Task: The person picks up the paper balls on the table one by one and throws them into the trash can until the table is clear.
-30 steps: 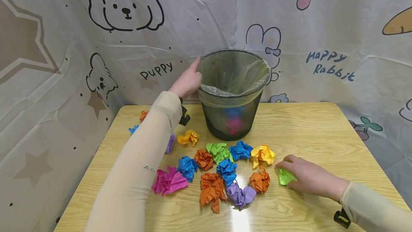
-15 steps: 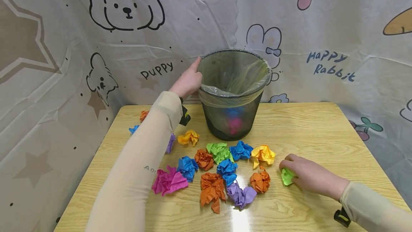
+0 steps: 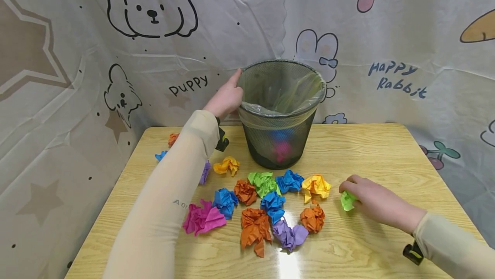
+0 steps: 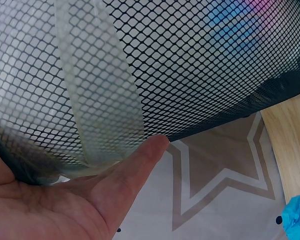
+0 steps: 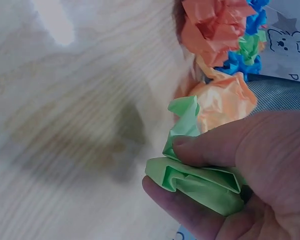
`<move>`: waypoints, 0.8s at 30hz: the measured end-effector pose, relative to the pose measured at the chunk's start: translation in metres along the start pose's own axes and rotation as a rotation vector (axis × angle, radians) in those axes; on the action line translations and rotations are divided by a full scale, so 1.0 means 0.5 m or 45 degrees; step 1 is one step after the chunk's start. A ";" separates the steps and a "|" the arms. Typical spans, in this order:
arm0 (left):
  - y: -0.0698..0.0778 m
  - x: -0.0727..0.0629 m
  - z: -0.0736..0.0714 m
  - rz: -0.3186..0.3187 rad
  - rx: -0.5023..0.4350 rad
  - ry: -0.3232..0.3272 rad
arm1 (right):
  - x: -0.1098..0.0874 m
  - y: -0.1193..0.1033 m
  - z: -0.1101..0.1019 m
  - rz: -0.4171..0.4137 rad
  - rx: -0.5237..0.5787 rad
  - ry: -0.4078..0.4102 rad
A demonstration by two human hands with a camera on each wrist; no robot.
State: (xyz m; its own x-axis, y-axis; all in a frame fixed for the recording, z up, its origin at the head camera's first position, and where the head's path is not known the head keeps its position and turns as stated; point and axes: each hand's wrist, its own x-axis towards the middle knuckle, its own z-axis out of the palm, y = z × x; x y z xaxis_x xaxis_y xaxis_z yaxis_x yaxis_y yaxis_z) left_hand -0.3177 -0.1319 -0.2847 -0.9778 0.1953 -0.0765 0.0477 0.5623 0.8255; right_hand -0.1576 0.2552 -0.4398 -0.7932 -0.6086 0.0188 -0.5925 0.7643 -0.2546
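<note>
My left hand (image 3: 225, 97) holds the left rim of a black mesh wastebasket (image 3: 275, 139) lined with a clear bag. In the left wrist view the thumb (image 4: 152, 150) lies against the mesh outside, while the other fingers are mostly hidden. Blue and pink paper shows through the basket's lower wall. At the right of the table, my right hand (image 3: 377, 203) pinches a crumpled light green paper (image 3: 347, 201) between thumb and fingers. The right wrist view shows this green paper (image 5: 200, 185) folded in the grip, its shadow on the table below.
Several crumpled papers lie before the basket, among them a yellow one (image 3: 316, 186), an orange one (image 3: 312, 218), a purple one (image 3: 289, 234) and a pink one (image 3: 203, 218). More lie left, partly behind the left sleeve (image 3: 162, 201). A printed curtain (image 3: 247, 12) hangs behind the table.
My right hand has drawn the green paper slightly right and raised it, uncovering more of it in the head view. The left hand and wastebasket stay put.
</note>
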 end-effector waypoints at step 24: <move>-0.003 0.003 -0.002 0.001 0.015 -0.001 | 0.037 -0.005 -0.154 -0.033 -0.076 0.264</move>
State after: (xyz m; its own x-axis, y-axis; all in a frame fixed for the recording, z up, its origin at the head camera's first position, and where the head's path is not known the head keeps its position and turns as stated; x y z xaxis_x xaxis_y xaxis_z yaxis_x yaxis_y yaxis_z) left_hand -0.3196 -0.1330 -0.2855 -0.9775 0.1965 -0.0764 0.0509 0.5719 0.8187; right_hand -0.1815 0.2586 -0.3646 -0.7859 -0.5760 0.2249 -0.6154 0.7640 -0.1938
